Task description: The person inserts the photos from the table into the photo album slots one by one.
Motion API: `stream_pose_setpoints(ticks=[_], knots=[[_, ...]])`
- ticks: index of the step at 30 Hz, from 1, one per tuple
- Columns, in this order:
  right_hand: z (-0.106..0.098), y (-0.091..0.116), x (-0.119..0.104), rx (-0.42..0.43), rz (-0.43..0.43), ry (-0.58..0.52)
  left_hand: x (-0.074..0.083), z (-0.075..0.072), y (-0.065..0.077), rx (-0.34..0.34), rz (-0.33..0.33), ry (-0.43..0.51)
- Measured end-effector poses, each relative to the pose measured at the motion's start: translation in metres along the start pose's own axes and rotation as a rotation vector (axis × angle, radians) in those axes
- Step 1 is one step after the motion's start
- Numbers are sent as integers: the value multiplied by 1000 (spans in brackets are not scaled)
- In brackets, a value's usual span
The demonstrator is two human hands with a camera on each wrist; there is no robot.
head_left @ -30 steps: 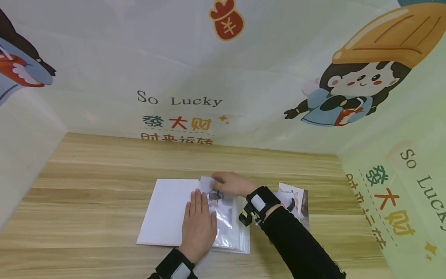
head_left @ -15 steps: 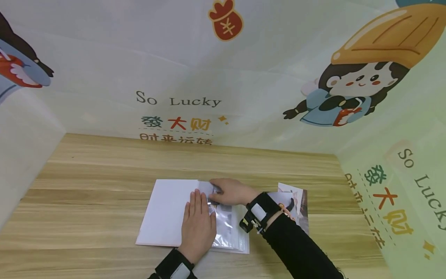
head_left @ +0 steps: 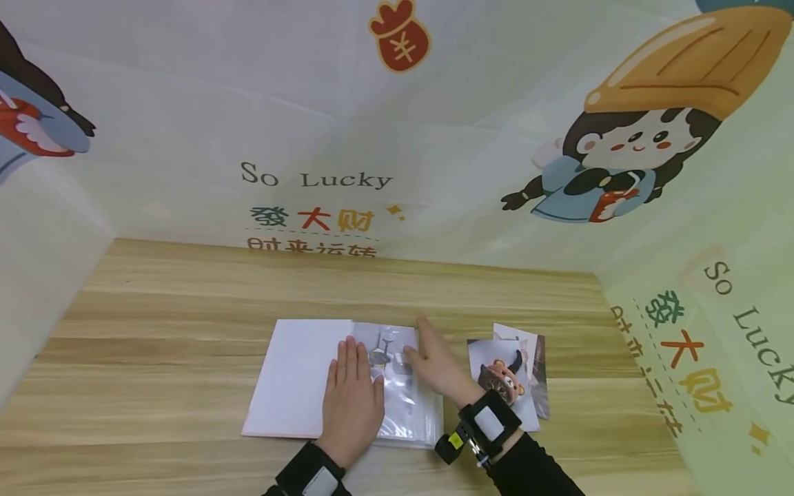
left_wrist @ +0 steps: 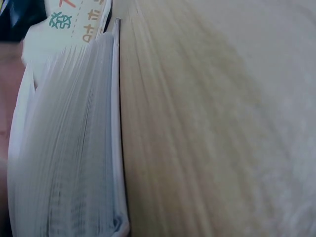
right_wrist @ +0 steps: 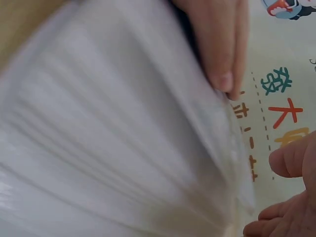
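A photo album lies spread on the wooden table, its left side plain white. My left hand rests flat across it beside the fold, fingers straight and together. Right of those fingers is a glossy clear sleeve, with a picture of a grey object showing through at its top. My right hand is at the sleeve's upper right edge, thumb apart from the fingers; whether it touches the page I cannot tell. In the right wrist view its thumb stands away from the fanned pages, which are blurred.
Several overlapping photos lie to the right of the album, the top one showing a cartoon-like figure, partly behind my right wrist. The wooden table ends at a printed backdrop. Thick page edges show in the left wrist view.
My right hand has let go of the picture at the sleeve's top and moved right. The picture sits lower, within the sleeve. My left hand has stayed put.
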State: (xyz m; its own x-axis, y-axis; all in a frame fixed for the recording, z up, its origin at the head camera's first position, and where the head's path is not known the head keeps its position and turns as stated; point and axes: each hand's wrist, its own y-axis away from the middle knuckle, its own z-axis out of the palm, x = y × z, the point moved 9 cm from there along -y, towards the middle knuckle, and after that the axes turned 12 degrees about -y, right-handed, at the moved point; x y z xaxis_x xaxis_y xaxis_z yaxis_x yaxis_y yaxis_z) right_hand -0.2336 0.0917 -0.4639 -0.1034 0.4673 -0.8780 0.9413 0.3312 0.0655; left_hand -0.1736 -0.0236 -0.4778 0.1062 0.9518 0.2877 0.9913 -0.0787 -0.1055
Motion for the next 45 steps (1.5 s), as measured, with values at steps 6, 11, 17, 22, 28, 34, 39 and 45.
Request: stream_pose_setpoints(ticks=[6, 11, 17, 22, 28, 34, 39, 45], knots=[[11, 26, 10, 21, 10, -40, -1, 1, 0, 5, 3, 4], [16, 44, 14, 47, 89, -106, -1, 2, 0, 8, 2, 6], [16, 61, 6, 93, 103, -198, -2, 2, -1, -3, 0, 23], [19, 75, -8, 102, 92, -289, -2, -1, -2, -23, -13, 95], [35, 85, -38, -6, -15, -352, 3, -16, 0, -33, 24, 353], [50, 83, -63, -104, -117, -275, 0, -32, 0, -232, 4, 772], [66, 77, -77, -224, -202, -196, -18, -46, -4, -339, -134, 961], [85, 75, -83, -381, -274, -63, -46, -54, -3, -347, -228, 968]])
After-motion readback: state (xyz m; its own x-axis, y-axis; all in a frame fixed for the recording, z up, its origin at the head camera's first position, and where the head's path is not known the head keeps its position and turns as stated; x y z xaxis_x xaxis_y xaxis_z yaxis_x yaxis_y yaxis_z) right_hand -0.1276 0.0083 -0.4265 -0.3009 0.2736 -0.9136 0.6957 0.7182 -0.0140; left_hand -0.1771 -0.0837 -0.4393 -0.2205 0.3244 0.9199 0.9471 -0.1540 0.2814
